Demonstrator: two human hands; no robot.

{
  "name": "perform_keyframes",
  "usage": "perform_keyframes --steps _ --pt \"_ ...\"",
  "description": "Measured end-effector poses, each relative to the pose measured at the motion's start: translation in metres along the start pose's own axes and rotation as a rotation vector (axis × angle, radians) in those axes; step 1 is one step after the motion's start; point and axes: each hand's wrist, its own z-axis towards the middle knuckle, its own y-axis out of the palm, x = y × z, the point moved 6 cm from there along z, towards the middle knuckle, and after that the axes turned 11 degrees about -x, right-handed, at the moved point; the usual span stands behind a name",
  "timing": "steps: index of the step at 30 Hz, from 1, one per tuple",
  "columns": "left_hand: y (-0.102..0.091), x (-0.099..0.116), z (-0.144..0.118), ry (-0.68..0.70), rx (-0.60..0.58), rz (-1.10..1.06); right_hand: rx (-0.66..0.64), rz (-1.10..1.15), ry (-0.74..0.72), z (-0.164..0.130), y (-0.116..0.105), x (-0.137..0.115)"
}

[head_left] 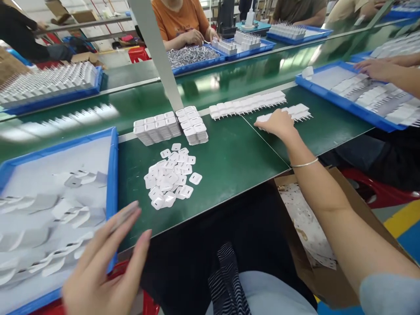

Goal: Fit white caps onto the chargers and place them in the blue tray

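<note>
Head view, looking down on a green workbench point(229, 166): the right hand point(278, 124) lies palm down, fingers loosely curled, on the near left end of a short row of white plugs point(297, 112). It touches the end plugs, but whether it grips one is hidden under the palm. That row runs left to right, prongs pointing toward the near side, and stretches away to the right of the hand. A thin bracelet point(305, 164) circles the wrist.

Just beyond, farther from the person, a longer row of plugs point(249, 104) lies along the same line. To the left stand two stacked blocks of plugs point(170, 126), and nearer, a loose heap of small white covers point(170, 177).

Low at the near left, the left hand point(101, 267) hovers spread wide and holding nothing, beside the edge of a blue tray point(113, 175) of white shells. The covers lie to its far right, closer to it than to the right hand.

Another person's hand point(374, 68) rests on a blue tray at far right.
</note>
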Motion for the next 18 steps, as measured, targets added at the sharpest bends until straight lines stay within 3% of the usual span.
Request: perform_keyframes --steps 3,6,10,14,18 --pt "0.048 -0.008 -0.012 -0.036 -0.136 -0.270 -0.130 -0.035 -0.082 -0.052 0.005 -0.026" --pt "0.102 -0.002 -0.021 -0.070 -0.241 -0.643 -0.187 -0.030 -0.192 -0.123 0.014 -0.059" --pt "0.150 0.018 -0.022 -0.242 -0.259 -0.963 -0.053 0.193 -0.522 -0.222 0.020 -0.109" --pt "0.157 0.030 -0.016 -0.359 -0.240 -1.081 -0.042 0.367 -0.654 -0.281 0.033 -0.137" --pt "0.150 0.025 -0.014 -0.342 -0.206 -1.144 -0.140 0.448 -0.648 -0.297 0.046 -0.150"
